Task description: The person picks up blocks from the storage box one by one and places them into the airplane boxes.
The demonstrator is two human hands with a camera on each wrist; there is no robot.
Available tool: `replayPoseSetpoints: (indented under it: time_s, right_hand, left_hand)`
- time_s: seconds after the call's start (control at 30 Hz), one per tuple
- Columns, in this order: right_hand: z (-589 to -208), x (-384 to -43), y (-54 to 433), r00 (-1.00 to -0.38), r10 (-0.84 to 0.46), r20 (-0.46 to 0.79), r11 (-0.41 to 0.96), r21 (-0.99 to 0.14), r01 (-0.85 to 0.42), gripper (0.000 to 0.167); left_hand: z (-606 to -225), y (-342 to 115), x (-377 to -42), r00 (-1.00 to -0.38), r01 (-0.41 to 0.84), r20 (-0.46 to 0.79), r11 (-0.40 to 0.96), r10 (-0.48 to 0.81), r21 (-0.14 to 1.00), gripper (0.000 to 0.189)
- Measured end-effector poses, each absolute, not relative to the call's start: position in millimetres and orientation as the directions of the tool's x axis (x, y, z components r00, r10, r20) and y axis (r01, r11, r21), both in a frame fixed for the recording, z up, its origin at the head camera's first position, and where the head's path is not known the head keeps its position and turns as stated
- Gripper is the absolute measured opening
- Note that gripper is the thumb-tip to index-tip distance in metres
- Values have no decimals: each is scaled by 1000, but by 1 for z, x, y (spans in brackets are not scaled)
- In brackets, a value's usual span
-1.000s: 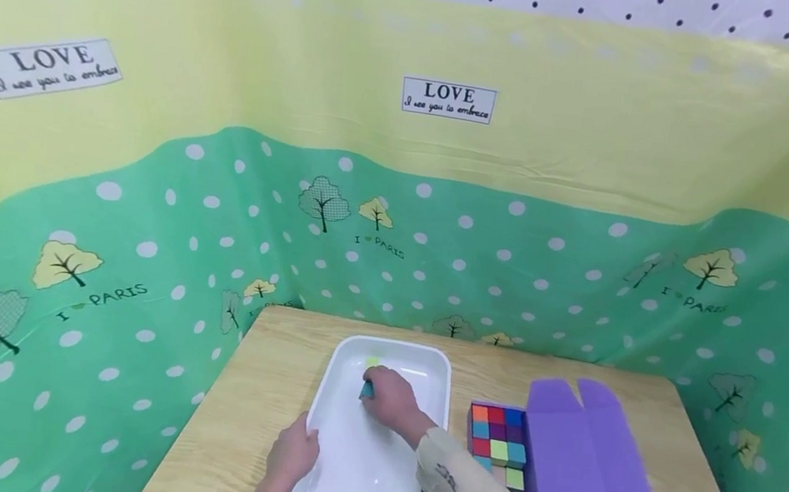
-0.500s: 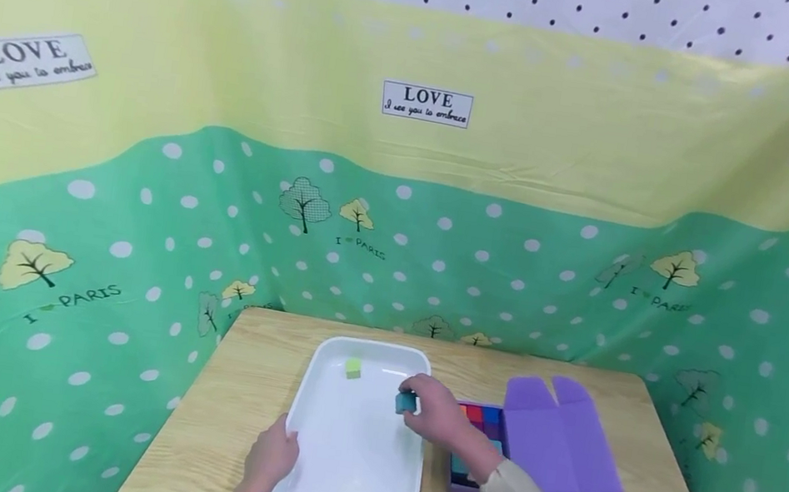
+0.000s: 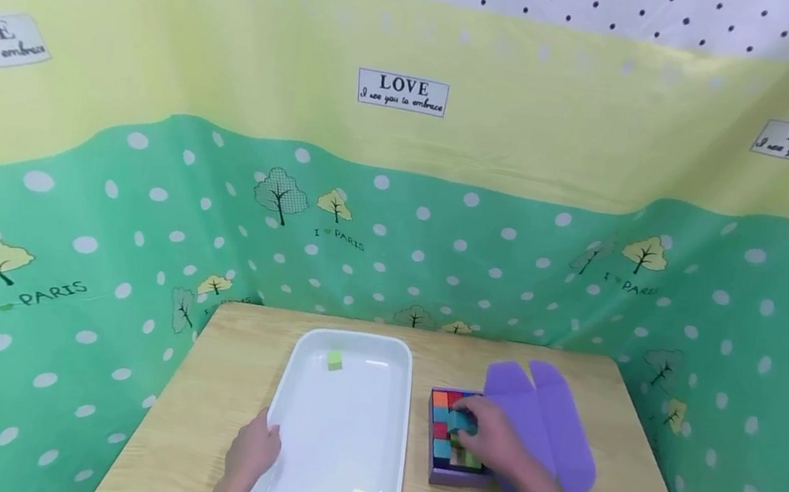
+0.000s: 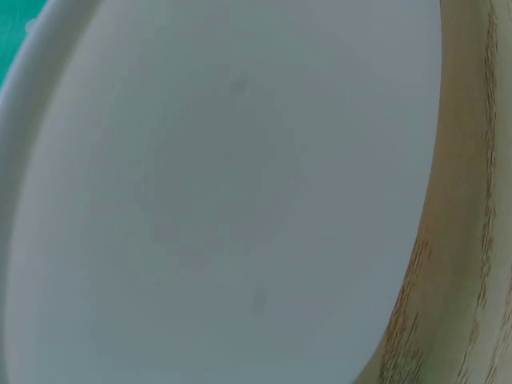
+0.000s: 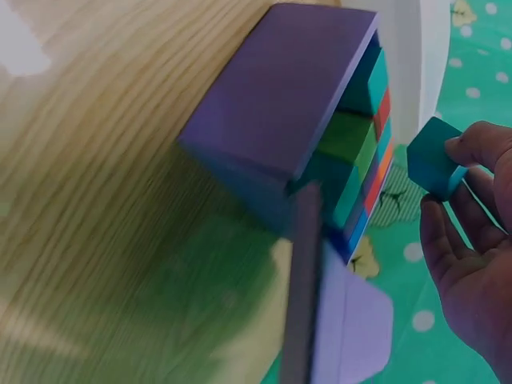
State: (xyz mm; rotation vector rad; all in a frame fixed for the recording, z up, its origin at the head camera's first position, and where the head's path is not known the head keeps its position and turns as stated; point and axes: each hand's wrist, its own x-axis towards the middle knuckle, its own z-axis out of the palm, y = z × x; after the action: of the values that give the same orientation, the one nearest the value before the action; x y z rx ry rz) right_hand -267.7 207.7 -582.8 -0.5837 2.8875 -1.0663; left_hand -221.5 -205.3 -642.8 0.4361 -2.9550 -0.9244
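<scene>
In the head view my right hand (image 3: 492,436) is over the purple box (image 3: 457,479). A teal cube (image 5: 432,158) is pinched between its thumb and fingertips, plain in the right wrist view above the box's opening. Rows of coloured cubes, such as an orange cube (image 3: 440,400) and a red cube (image 3: 440,431), fill much of the box; my hand hides some of them. My left hand (image 3: 252,449) grips the left rim of the white tray (image 3: 402,440). One light green cube (image 3: 335,360) lies at the tray's far end. The left wrist view shows only the tray wall (image 4: 232,192) and wood.
The box's purple lid (image 3: 551,428) lies folded back to the right on the wooden table (image 3: 210,371). Behind and at the sides hangs a green and yellow printed curtain (image 3: 390,279), close to the table's edges.
My right hand has carried the teal cube out of the tray, rightward to over the box. The light green cube stayed in the tray. My left hand keeps holding the rim.
</scene>
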Motion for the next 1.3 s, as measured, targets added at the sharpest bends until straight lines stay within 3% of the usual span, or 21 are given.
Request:
replayPoseSetpoints:
  time_s: [0.23,0.57,0.97,1.3]
  right_hand:
    - [-578,-265,225,-947,-320,38,761,-585,-281,34]
    - [-588,-254,223,-872,-490,1,743,-523,-419,37]
    - [-580,-261,218,-883,-468,-37,772,-504,-388,29]
    - [-597,-259,208,-880,-475,-14,781,-468,-414,30]
  left_hand:
    - [-639,-205,-225,-958,-275,-90,780,-273,563,39]
    - [-645,-208,-216,-956,-285,-120,760,-267,584,40]
    - [-639,-204,-224,-960,-266,-88,763,-267,589,38]
    - [-643,-206,-220,-961,-254,-71,755,-266,604,37]
